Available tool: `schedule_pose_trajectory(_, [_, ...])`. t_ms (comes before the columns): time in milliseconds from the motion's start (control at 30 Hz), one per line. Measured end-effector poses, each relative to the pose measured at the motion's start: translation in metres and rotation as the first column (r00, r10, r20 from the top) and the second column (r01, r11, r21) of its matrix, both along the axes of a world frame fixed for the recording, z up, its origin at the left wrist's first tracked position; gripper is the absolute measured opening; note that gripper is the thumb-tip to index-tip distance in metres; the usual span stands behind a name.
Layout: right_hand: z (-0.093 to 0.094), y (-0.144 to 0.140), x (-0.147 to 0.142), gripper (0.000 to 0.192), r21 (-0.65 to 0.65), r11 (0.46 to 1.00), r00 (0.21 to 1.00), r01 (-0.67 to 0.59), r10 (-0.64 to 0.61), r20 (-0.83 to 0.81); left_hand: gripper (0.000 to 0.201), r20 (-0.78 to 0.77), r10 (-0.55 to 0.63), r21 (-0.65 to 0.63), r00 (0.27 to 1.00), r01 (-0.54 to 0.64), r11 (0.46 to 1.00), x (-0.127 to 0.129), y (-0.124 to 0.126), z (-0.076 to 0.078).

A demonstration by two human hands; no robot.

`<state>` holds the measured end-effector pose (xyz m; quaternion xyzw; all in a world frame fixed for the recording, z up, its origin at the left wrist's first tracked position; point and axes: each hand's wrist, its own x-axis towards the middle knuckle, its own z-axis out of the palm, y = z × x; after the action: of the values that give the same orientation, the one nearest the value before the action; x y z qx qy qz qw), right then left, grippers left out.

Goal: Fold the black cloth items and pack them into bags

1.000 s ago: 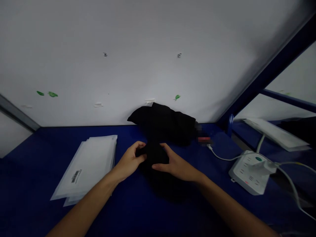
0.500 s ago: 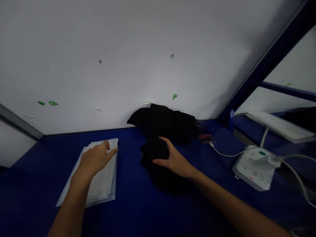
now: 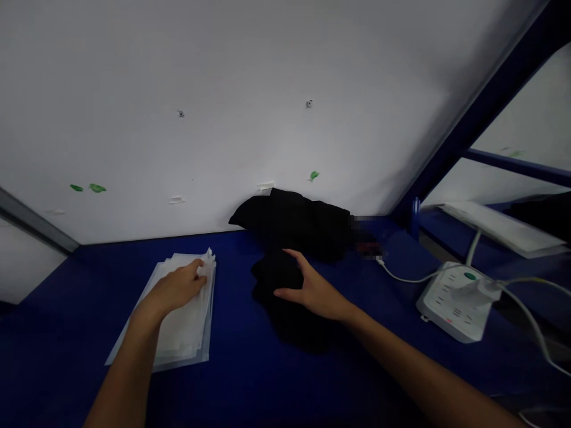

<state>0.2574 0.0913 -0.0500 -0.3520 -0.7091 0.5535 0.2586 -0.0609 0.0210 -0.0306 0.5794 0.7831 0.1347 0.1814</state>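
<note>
A stack of translucent white plastic zip bags [image 3: 185, 333] lies on the blue surface at the left. My left hand [image 3: 181, 288] is over its upper part, thumb and fingers closed at the edge near the top right corner, where the bags stick up a little. Toward the middle is a bunched black cloth [image 3: 279, 276]. My right hand [image 3: 319, 291] curves around its right side, thumb and forefinger apart with cloth between them; the other fingers are hidden. Another dark cloth heap [image 3: 294, 223] lies behind, against the wall.
A white power strip [image 3: 459, 303] with a plugged-in adapter and cables stands at the right. A thin white cable [image 3: 410, 280] runs to a blurred item beside the cloth heap. Blue metal bars [image 3: 513, 166] and a white flat slab [image 3: 504, 229] are beyond it.
My left hand's fingers have closed in on the bags, and their top right corner now stands up slightly. My right hand stays at the black cloth. The view shifts a little.
</note>
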Motion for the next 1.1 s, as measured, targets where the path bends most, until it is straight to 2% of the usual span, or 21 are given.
schedule_pose_trajectory(133, [-0.001,0.0,0.001,0.085,0.005,1.0,1.0,0.012,-0.012,-0.002,0.054,-0.052,-0.066,-0.09,0.996,0.061,0.994,0.006,-0.001,0.004])
schedule_pose_trajectory(200, [-0.003,0.002,0.001,0.086,-0.004,1.0,1.0,0.005,-0.005,-0.009,0.057,-0.071,-0.12,-0.096,0.99,0.113,0.989,0.012,-0.001,0.009])
schedule_pose_trajectory(367, [-0.003,0.009,0.004,0.088,-0.087,0.996,0.994,-0.017,0.007,-0.106,0.05,-0.046,-0.183,0.103,0.982,0.187,0.977,0.038,0.001,0.02])
schedule_pose_trajectory(433, [0.002,0.013,0.008,0.086,-0.174,0.985,0.986,-0.02,-0.01,-0.167,0.047,-0.014,-0.215,0.175,0.976,0.215,0.961,0.054,0.002,0.017])
schedule_pose_trajectory(600, [0.013,0.016,0.023,0.068,-0.352,0.936,0.956,-0.018,-0.087,-0.279,0.04,0.132,-0.365,0.369,0.922,0.297,0.881,0.096,0.006,-0.005])
schedule_pose_trajectory(667, [0.014,0.016,0.027,0.063,-0.382,0.924,0.948,0.01,-0.13,-0.289,0.04,0.23,-0.373,0.389,0.899,0.267,0.882,0.105,0.005,-0.011])
schedule_pose_trajectory(767, [0.013,0.02,0.03,0.057,-0.404,0.912,0.929,0.067,-0.204,-0.308,0.038,0.35,-0.317,0.39,0.881,0.17,0.905,0.106,0.004,-0.011])
schedule_pose_trajectory(833, [0.013,0.025,0.031,0.054,-0.409,0.905,0.914,0.119,-0.261,-0.311,0.034,0.321,-0.316,0.418,0.893,0.165,0.893,0.103,0.003,-0.009])
schedule_pose_trajectory(967, [0.008,0.034,0.026,0.052,-0.402,0.894,0.914,0.198,-0.316,-0.254,0.028,0.132,-0.426,0.423,0.895,0.337,0.841,0.102,0.002,-0.008])
schedule_pose_trajectory(1100, [-0.003,0.036,0.018,0.06,-0.343,0.913,0.935,0.222,-0.299,-0.189,0.019,0.07,-0.423,0.376,0.904,0.368,0.85,0.111,0.001,-0.012])
